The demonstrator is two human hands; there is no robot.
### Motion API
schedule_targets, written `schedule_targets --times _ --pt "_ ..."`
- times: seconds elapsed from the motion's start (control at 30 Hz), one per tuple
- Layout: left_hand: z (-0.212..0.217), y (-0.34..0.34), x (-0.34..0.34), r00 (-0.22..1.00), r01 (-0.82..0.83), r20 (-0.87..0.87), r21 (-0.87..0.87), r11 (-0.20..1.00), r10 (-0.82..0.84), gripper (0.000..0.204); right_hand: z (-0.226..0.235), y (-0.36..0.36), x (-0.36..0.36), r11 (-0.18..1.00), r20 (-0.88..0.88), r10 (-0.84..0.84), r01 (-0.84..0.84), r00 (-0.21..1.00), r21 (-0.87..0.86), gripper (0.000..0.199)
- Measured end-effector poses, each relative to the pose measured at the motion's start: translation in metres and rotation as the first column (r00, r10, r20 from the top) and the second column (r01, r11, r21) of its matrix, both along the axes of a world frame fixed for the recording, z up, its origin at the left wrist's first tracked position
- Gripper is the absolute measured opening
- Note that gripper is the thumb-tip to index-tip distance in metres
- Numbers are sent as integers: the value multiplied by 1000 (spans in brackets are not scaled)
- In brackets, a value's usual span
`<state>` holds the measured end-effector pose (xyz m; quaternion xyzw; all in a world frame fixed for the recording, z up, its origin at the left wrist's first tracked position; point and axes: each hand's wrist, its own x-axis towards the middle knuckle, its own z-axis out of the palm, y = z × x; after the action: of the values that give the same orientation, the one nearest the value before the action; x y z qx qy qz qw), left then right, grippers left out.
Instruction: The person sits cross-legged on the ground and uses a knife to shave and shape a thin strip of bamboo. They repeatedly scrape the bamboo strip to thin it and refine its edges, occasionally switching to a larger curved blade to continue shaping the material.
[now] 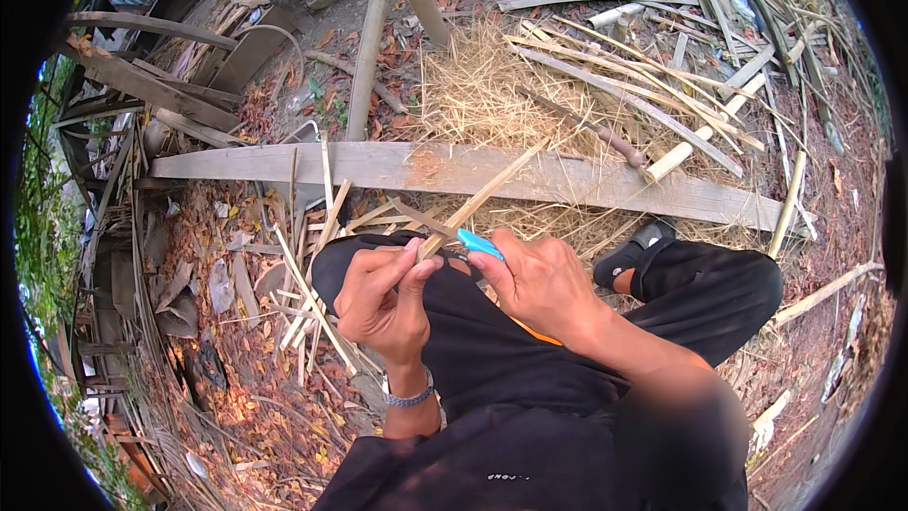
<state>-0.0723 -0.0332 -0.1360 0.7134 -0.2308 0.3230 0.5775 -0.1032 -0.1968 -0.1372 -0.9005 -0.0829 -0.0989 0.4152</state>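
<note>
The place is outdoors, a yard of bare earth covered with dry red-brown leaves [255, 388] and many bamboo offcuts. A long grey plank [397, 166] lies across the ground in front of the person, and behind it sits a heap of dry straw [482, 85] with split bamboo strips [643, 85] on top. The left hand [383, 303] has its fingers closed around the lower end of a thin bamboo stick [478, 201], which points up and away over the knees. The right hand [539, 284] grips a blue-handled knife [478, 245], touching the stick.
</note>
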Motion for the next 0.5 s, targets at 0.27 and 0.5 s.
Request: schedule_targets --times 0.27,0.5 --pt "-8 -15 4 993 99 64 -77 992 -94 13 -121 -100 25 845 -167 -486 413 857 -339 50" --pt "2 -18 7 996 83 28 -72 994 -81 16 -4 -40 10 967 -71 132 -112 989 230 40"
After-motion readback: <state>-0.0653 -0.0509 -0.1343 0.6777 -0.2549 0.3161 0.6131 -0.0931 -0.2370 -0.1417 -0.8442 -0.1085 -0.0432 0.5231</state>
